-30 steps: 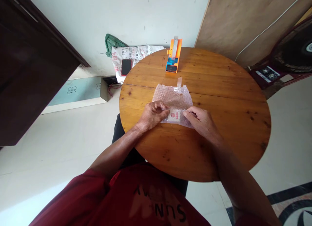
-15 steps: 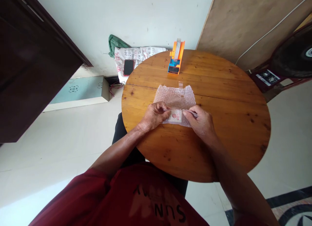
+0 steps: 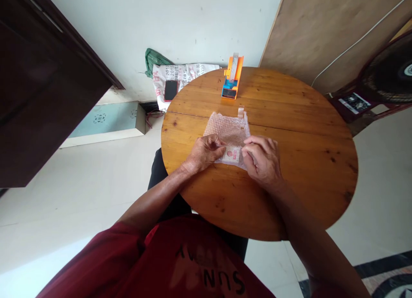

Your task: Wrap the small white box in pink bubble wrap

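Note:
A sheet of pinkish bubble wrap (image 3: 228, 127) lies on the round wooden table in front of me. On its near part sits a small flat white packet (image 3: 231, 154) with red printing, partly under the wrap. My left hand (image 3: 206, 152) pinches the wrap's left side between thumb and fingers, beside the packet. At the right side my right hand (image 3: 262, 158) has its fingers bent and closed on the wrap's edge, which it draws inward. A short strip of clear tape (image 3: 240, 112) stands at the wrap's far right corner.
An orange and blue tape dispenser (image 3: 232, 77) stands at the far side of the wooden table (image 3: 309, 161). Beyond the table's left edge, a phone (image 3: 171, 90) lies on a white printed sack (image 3: 189, 73). A large dark fan-like object (image 3: 389, 75) is at the right.
My right hand has shifted its grip, and the wrap's right side has folded inward, making the sheet narrower. The left hand stays in place.

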`<action>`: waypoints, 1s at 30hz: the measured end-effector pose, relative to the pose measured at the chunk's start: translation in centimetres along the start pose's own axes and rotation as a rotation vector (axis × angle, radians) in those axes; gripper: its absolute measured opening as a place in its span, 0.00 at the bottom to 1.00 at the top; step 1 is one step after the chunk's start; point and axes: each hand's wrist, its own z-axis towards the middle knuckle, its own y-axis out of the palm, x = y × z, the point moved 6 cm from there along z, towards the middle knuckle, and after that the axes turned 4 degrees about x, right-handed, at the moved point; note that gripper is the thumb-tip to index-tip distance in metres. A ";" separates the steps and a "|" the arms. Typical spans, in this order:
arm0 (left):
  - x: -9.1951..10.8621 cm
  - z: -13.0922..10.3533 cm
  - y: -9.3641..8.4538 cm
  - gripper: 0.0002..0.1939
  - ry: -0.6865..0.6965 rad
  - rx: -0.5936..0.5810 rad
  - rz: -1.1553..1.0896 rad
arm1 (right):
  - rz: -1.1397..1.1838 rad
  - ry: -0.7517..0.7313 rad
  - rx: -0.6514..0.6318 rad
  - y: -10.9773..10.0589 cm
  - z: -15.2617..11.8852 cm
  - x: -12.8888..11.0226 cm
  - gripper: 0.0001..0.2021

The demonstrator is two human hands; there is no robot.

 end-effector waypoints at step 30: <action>0.7 -1.9 -5.2 0.21 -0.520 -0.150 0.421 | -0.133 -0.277 0.031 0.3 0.1 -2.2 0.09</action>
